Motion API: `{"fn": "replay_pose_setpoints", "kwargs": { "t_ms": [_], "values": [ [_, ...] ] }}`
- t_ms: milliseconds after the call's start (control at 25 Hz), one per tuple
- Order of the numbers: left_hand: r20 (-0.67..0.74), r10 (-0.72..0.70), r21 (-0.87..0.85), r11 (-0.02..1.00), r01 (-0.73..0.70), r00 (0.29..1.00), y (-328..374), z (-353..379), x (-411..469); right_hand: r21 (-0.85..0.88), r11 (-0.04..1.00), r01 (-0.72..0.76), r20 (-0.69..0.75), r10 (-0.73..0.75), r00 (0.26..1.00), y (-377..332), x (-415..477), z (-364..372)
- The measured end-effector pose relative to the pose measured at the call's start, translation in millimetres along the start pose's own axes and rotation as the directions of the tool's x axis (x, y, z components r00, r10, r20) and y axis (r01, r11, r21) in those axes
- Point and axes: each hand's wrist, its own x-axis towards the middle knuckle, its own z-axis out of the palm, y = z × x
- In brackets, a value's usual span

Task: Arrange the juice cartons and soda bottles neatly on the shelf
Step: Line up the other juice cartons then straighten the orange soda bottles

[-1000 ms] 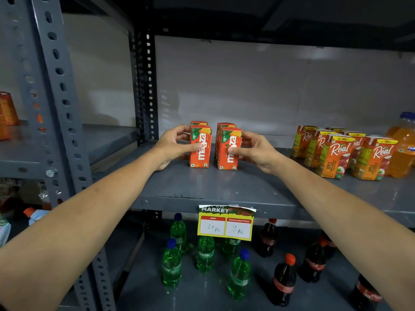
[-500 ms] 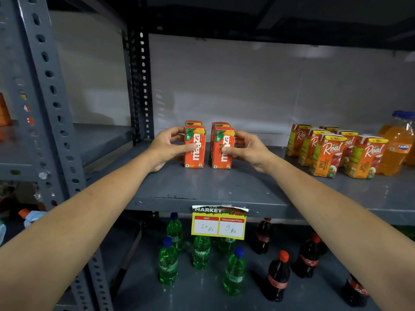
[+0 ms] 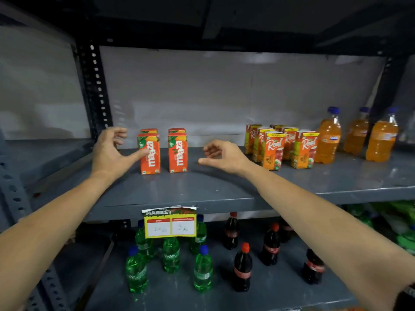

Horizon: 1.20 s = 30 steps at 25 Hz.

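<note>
Two rows of orange Maaza juice cartons (image 3: 150, 153) (image 3: 178, 153) stand upright on the grey middle shelf (image 3: 202, 189), a gap between the rows. My left hand (image 3: 110, 151) hovers open just left of the left row, its thumb tip overlapping the front carton. My right hand (image 3: 221, 157) is open to the right of the right row, apart from it, holding nothing. Several Real apple juice cartons (image 3: 275, 149) stand clustered further right. Orange Fanta bottles (image 3: 330, 140) stand at the far right.
On the lower shelf stand several green Sprite bottles (image 3: 170, 254) and dark cola bottles (image 3: 243, 265), loosely spread. A yellow price tag (image 3: 170, 225) hangs from the shelf's front edge. A perforated upright post (image 3: 96, 86) bounds the bay on the left. Green packets (image 3: 393, 221) lie at lower right.
Both hands let go of the front Maaza cartons and drew away to either side, fingers spreading. The view has shifted right, showing more Fanta bottles.
</note>
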Motion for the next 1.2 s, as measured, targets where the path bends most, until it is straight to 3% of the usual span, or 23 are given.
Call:
{"fn": "replay_pose_setpoints", "kwargs": {
  "t_ms": [80,200,360,520,640,720,920,1200],
  "values": [
    [-0.089,0.175,0.162,0.974,-0.159,0.981,17.5,4.0,-10.7,-0.157,0.982,0.103,0.015,-0.102,0.995,9.1,-18.1,-30.3],
    [-0.053,0.353,0.336,0.887,-0.316,0.934,63.9,37.2,-31.0,-0.303,0.938,0.170,0.038,-0.166,0.985,22.1,-43.6,-86.5],
    [0.178,0.425,0.205,0.866,-0.456,0.888,144.1,122.9,-48.8,-0.488,0.847,0.210,0.018,-0.231,0.973,40.0,-66.7,-165.8],
    [0.400,0.346,0.071,0.912,-0.405,0.849,205.4,191.6,-32.8,-0.601,0.774,0.197,0.041,-0.217,0.975,58.3,-62.2,-236.1],
    [0.523,0.236,0.071,0.946,-0.317,0.819,230.2,217.8,-12.7,-0.671,0.727,0.150,0.203,-0.015,0.979,77.7,-49.8,-265.2],
    [0.586,0.166,0.079,0.963,-0.259,0.794,233.4,230.7,-6.1,-0.649,0.750,0.129,0.286,0.083,0.955,91.3,-45.2,-270.9],
    [0.533,0.083,0.071,0.987,-0.142,0.842,232.8,243.7,-0.9,-0.428,0.898,0.099,0.257,0.016,0.966,107.3,-43.2,-273.1],
    [0.507,0.058,0.062,0.993,-0.104,0.860,238.5,254.7,-2.8,-0.391,0.915,0.100,0.233,-0.007,0.972,118.8,-36.0,-272.7]
  ]
}}
